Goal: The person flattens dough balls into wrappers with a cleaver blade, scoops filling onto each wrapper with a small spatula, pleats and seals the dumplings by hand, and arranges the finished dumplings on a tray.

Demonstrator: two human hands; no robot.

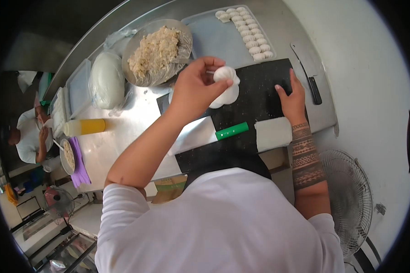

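My left hand (199, 86) is closed on a round, white pleated dumpling (225, 75), pinched between thumb and fingers above the black board (259, 86). Just beneath it lie flat white dough wrappers (228, 98), partly covered by the dumpling and hand. Over at the board's right edge, my right hand (294, 99) is open, thumb and fingers apart, with nothing in it. A folded pale cloth (273, 133) lies near that wrist. Between my arms rests a broad-bladed cleaver with a green handle (232, 131), its blade pointing left.
Behind the board are a tray (209, 34) with rows of dumplings (250, 34) and a bowl of filling (157, 52). Bagged dough (107, 79) and a yellow bottle (86, 127) stand left. A black-handled knife (314, 90) lies right, near a fan (346, 195). Another person (29, 136) works far left.
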